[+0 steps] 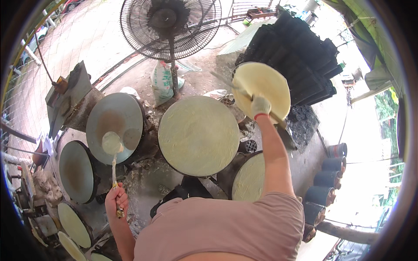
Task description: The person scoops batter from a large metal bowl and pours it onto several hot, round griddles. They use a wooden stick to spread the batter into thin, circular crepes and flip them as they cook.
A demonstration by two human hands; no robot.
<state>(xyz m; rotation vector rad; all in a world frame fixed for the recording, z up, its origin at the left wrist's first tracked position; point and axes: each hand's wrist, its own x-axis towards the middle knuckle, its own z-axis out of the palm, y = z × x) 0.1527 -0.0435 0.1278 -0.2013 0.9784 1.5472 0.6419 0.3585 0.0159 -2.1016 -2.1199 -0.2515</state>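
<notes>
While the left hand (115, 196) grips a long-handled ladle (112, 143) closed-fisted, its bowl over the bare left griddle (115, 122), we note the gloved right hand (261, 105) shut on a stick (244, 92) carrying a thin round sheet (261, 89) lifted at far right. We judge batter spreading and sheet removal in hand together. Next calls for a steady pour there; the centre griddle (198, 135) is coated.

Outdoor yard w/ dirt floor (143, 74), standing fan (170, 26), bright daylight.
</notes>
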